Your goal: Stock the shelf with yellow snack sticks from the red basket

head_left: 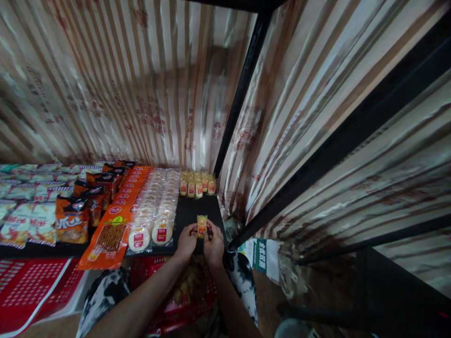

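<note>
- Both hands meet at the front edge of the dark shelf, with the left hand and right hand pinching a small yellow snack packet with a red label upright between them, fingers closed on its sides
- That packet stands well in front of the row of matching yellow packets at the back of the shelf, just right of the clear-wrapped round white cakes
- Risk: standing alone, the packet could topple or slide off the shelf edge into the red plastic basket below if released unevenly
- Fingertips are too small to make out; the basket's contents are blurred and dim
</note>
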A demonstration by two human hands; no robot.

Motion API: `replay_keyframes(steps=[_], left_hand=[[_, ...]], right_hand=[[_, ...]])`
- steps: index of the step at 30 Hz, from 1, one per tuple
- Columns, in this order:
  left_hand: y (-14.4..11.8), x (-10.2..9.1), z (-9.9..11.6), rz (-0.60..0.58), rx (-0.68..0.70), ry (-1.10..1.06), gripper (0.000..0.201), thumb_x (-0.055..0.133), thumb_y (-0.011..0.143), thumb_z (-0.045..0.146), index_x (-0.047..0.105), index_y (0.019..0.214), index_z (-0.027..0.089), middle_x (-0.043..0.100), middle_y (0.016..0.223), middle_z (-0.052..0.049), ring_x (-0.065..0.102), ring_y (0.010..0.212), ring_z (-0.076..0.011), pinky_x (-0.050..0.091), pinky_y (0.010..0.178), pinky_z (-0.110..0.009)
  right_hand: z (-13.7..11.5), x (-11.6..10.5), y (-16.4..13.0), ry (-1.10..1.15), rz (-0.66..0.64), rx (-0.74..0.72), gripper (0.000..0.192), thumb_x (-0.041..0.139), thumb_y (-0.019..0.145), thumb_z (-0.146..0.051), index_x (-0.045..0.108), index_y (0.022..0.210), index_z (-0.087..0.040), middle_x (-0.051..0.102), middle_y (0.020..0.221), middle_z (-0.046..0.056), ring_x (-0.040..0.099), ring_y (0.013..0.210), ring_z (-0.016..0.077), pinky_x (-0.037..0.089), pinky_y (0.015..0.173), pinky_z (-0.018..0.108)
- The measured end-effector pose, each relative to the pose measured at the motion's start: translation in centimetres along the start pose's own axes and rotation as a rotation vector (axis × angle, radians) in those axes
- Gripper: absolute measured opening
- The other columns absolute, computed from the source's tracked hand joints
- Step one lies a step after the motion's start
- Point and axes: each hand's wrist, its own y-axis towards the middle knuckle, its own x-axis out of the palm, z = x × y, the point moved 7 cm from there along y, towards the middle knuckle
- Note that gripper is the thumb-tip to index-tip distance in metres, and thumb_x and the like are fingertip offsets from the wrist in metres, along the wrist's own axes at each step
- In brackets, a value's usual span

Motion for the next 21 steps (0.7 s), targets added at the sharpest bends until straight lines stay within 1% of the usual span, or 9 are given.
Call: replay_keyframes(steps=[3, 7, 11, 14, 17, 21], left_hand=[[0.9, 0.4, -0.1, 0.018, -0.008, 0.017, 0.029, 0.056, 0.06, 0.0, 0.068, 0.077, 0.021, 0.066, 0.078, -0.002, 0.059, 0.086, -0.018, 0.039, 0.085, -0.027], [2.1, 1.1, 0.0, 0.024, 0.0, 0.0, 0.028, 0.056, 0.062, 0.002, 0.068, 0.079, 0.021, 0.066, 0.079, -0.002, 0.059, 0.087, -0.0177, 0.04, 0.083, -0.025], [3.0, 1.6, 0.5, 0.06, 0.045, 0.103, 0.03, 0.054, 0.064, 0.002, 0.069, 0.083, 0.021, 0.064, 0.084, -0.003, 0.057, 0.085, -0.0162, 0.041, 0.081, -0.024], [3.3, 2.3, 1.1, 0.06, 0.078, 0.202, 0.034, 0.05, 0.067, 0.002, 0.067, 0.091, 0.019, 0.062, 0.09, -0.005, 0.056, 0.084, -0.0145, 0.042, 0.08, -0.023], [3.7, 3.0, 1.5, 0.056, 0.094, 0.237, 0.037, 0.045, 0.069, 0.001, 0.065, 0.096, 0.018, 0.061, 0.094, -0.005, 0.056, 0.086, -0.0125, 0.044, 0.079, -0.021], [4.7, 3.9, 1.9, 0.038, 0.092, 0.23, 0.037, 0.045, 0.068, -0.001, 0.063, 0.096, 0.016, 0.063, 0.097, -0.006, 0.058, 0.085, -0.0106, 0.045, 0.078, -0.019]], right_hand=[[0.3, 0.2, 0.5, -0.008, 0.017, 0.002, 0.035, 0.049, 0.077, -0.023, 0.059, 0.11, -0.024, 0.06, 0.103, 0.01, 0.056, 0.092, 0.0235, 0.051, 0.069, 0.035], [1.0, 1.1, 0.9, 0.064, -0.009, 0.027, 0.038, 0.046, 0.078, -0.023, 0.055, 0.115, -0.021, 0.058, 0.11, 0.011, 0.055, 0.096, 0.0225, 0.052, 0.073, 0.036], [1.6, 1.6, 1.6, 0.12, 0.019, 0.023, 0.042, 0.042, 0.076, -0.019, 0.053, 0.117, -0.019, 0.055, 0.113, 0.012, 0.055, 0.099, 0.0215, 0.052, 0.077, 0.035], [1.8, 1.7, 2.2, 0.083, 0.058, 0.021, 0.043, 0.042, 0.075, -0.017, 0.055, 0.116, -0.02, 0.056, 0.112, 0.012, 0.056, 0.099, 0.0212, 0.049, 0.083, 0.037], [1.9, 2.0, 3.0, 0.012, 0.076, 0.041, 0.044, 0.041, 0.075, -0.018, 0.055, 0.116, -0.017, 0.057, 0.112, 0.012, 0.055, 0.102, 0.0213, 0.045, 0.089, 0.038], [2.1, 2.7, 4.1, 0.022, 0.058, 0.073, 0.048, 0.037, 0.075, -0.017, 0.051, 0.121, -0.015, 0.053, 0.119, 0.013, 0.052, 0.107, 0.02, 0.045, 0.089, 0.034]])
